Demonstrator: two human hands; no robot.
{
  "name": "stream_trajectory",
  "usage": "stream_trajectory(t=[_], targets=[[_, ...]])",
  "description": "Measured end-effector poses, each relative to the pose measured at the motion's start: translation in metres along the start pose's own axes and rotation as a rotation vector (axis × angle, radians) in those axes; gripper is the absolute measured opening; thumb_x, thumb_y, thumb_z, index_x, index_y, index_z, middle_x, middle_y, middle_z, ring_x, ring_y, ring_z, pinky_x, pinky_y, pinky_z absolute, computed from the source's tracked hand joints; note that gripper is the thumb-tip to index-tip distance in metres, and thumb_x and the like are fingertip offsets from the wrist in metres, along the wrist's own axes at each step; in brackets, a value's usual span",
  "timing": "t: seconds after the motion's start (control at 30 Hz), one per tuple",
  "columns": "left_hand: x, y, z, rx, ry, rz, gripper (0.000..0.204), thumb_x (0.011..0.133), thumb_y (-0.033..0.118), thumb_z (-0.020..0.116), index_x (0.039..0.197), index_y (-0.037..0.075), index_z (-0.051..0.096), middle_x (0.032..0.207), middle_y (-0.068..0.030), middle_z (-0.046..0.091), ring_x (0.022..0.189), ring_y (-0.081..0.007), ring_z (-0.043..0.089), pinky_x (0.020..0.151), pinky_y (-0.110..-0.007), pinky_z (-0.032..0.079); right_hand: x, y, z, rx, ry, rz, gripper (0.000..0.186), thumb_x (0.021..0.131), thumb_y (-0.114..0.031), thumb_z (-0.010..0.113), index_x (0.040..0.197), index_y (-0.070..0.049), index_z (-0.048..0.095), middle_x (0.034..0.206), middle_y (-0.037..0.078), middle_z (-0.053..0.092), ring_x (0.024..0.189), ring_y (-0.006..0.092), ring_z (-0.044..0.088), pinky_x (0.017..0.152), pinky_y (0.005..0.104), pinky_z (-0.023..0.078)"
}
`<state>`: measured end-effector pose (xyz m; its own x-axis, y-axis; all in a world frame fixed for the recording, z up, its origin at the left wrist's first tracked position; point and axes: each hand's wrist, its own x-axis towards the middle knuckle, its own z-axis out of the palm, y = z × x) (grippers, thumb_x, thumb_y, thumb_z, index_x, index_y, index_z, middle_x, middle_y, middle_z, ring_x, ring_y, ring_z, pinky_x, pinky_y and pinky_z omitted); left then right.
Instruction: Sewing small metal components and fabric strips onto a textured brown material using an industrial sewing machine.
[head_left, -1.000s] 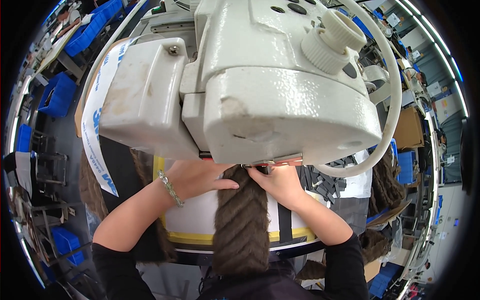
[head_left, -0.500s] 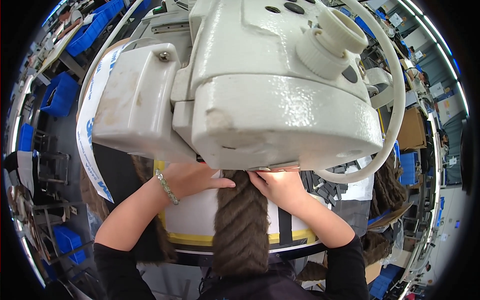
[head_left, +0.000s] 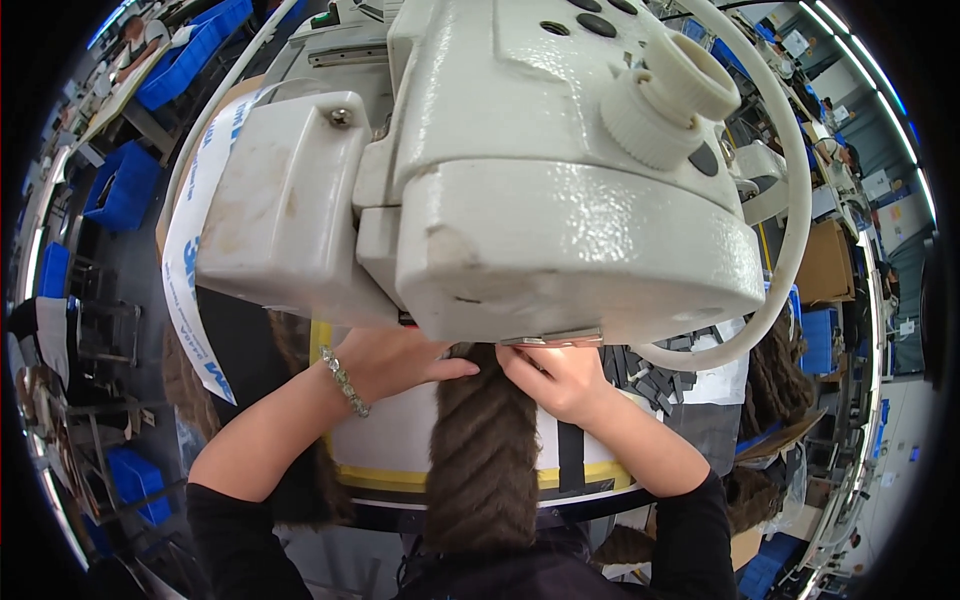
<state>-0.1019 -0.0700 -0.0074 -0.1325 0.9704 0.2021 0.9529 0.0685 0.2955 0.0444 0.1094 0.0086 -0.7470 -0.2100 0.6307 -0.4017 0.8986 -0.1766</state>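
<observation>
A long brown fur strip [head_left: 484, 455] with a chevron pattern runs from under the white sewing machine head [head_left: 575, 245] toward my body, over the table's near edge. My left hand [head_left: 395, 358], with a beaded bracelet on its wrist, lies rather flat at the strip's left edge. Its thumb stretches onto the fur; the other fingers are partly hidden under the machine. At the right edge, my right hand [head_left: 562, 380] has its fingers bent and pressed together on the fur close beneath the machine head. The needle area is hidden by the machine.
Several small dark strips [head_left: 655, 380] lie right of my right hand. More brown fur [head_left: 780, 375] is heaped at the right, and dark material [head_left: 235, 335] lies at the left. A white tube [head_left: 795, 200] loops beside the machine. Yellow tape [head_left: 385, 480] edges the white tabletop.
My left hand has shifted slightly right, its thumb farther over the fur. My right fingers look more bent. The machine sits slightly lower and farther right in the picture.
</observation>
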Motion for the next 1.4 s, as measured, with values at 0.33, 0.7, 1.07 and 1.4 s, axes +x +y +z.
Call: stream_trajectory(t=[0.33,0.7,1.07,1.4], targets=[[0.002,0.003,-0.01,-0.05,0.03,-0.009,0.048,0.082,0.046,0.067,0.118,0.016,0.059,0.073,0.0019,0.061,0.078,-0.0186,0.063,0.072,-0.035,0.051,-0.005,-0.003,0.005,-0.041,-0.036,0.361,0.021,0.068,-0.01,0.08,0.088,-0.011,0.074,0.089,0.003,0.07,0.08,0.0227,0.067,0.073,0.0346,0.051],[-0.002,0.005,-0.008,-0.025,-0.065,-0.039,0.051,0.087,0.043,0.061,0.131,0.02,0.051,0.104,-0.0053,0.068,0.088,-0.0215,0.067,0.075,-0.036,0.053,-0.01,0.0,0.004,-0.054,-0.144,0.395,0.019,0.074,-0.014,0.076,0.092,-0.014,0.071,0.089,0.003,0.068,0.082,0.0251,0.066,0.07,0.0386,0.049],[-0.005,0.001,-0.005,0.048,-0.066,-0.035,0.044,0.091,0.042,0.056,0.13,0.022,0.053,0.069,-0.0047,0.065,0.063,-0.0237,0.065,0.056,-0.038,0.052,-0.006,0.0,0.003,0.075,-0.173,0.435,0.021,0.084,-0.014,0.069,0.105,-0.011,0.067,0.097,0.01,0.065,0.091,0.0312,0.063,0.074,0.0424,0.048],[-0.008,0.002,0.004,0.06,0.063,0.049,0.05,0.088,0.043,0.06,0.133,0.023,0.049,0.064,-0.0056,0.062,0.06,-0.0242,0.065,0.055,-0.037,0.051,-0.003,0.005,0.006,-0.152,-0.159,0.352,0.024,0.074,-0.025,0.078,0.096,-0.017,0.072,0.092,0.001,0.069,0.089,0.0231,0.065,0.084,0.043,0.044]])
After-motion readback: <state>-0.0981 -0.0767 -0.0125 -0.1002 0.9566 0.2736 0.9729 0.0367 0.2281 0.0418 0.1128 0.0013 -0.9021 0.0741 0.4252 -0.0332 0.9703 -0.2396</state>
